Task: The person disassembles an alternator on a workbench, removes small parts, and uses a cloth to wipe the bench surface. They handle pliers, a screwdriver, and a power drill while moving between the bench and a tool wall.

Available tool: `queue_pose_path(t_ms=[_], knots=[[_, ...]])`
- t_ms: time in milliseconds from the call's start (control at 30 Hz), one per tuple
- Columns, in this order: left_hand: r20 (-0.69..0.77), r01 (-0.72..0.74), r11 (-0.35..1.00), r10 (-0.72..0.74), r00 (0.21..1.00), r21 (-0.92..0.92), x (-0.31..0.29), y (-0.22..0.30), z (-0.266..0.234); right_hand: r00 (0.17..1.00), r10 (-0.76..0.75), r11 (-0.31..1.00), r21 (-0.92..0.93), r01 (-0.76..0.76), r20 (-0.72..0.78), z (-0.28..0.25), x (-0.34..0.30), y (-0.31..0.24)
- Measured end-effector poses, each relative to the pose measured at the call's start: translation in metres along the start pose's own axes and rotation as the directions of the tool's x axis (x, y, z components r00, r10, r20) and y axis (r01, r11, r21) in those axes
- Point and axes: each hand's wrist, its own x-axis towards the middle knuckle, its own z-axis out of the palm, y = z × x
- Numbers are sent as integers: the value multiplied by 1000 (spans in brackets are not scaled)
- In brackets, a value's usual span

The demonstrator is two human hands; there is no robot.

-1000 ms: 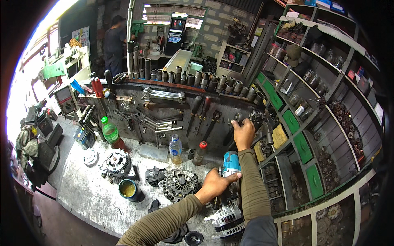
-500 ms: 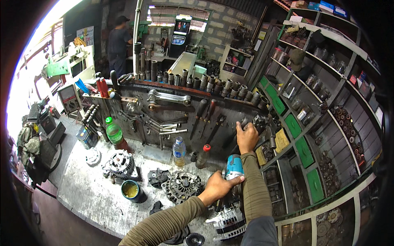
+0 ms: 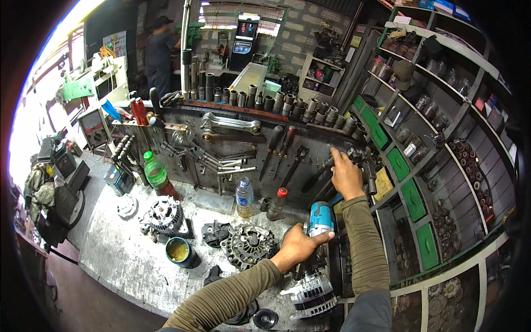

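Observation:
My left hand (image 3: 301,245) is closed around a teal and black cordless power tool (image 3: 321,219), its thumb lying across the body. Below the tool, a silver alternator (image 3: 310,297) rests on the bench. Up at the dark tool panel, my right hand (image 3: 347,176) reaches with its index finger stretched out. Its fingertips are at the dark end of a hanging tool (image 3: 328,165); no firm grip shows. Left of my left hand lies a round alternator housing (image 3: 249,246), with a second silver alternator (image 3: 164,217) farther left.
A blue can of yellowish grease (image 3: 189,260), a green bottle (image 3: 156,176), a clear bottle (image 3: 244,199) and a red-capped bottle (image 3: 277,203) stand on the bench (image 3: 127,265). Sockets (image 3: 241,98) line the panel's top. Shelves with green drawers (image 3: 413,195) rise at right. A person (image 3: 159,58) stands behind.
The view has shifted slightly. My right hand has moved a little right along the panel, its index finger stretching out more. My left hand stays on the power tool.

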Motion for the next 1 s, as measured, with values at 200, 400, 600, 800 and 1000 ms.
queue_pose_path(t_ms=[200,400,600,800,1000], knots=[[-20,22,999,-22,1000,33,-4,7,-3,998,-27,999,28,29,-62,4,16,6],[19,15,999,-16,1000,37,-3,7,-5,990,92,994,61,-85,-111,13,17,-10],[-44,53,999,-52,998,10,-6,9,-3,981,129,990,75,-119,-144,7,16,-18],[-131,62,991,-77,988,-116,-12,14,15,942,223,773,635,-14,-250,-39,-48,-23],[-271,-6,984,-43,962,-180,-19,14,43,943,321,545,831,-112,-83,-90,-144,-39]])
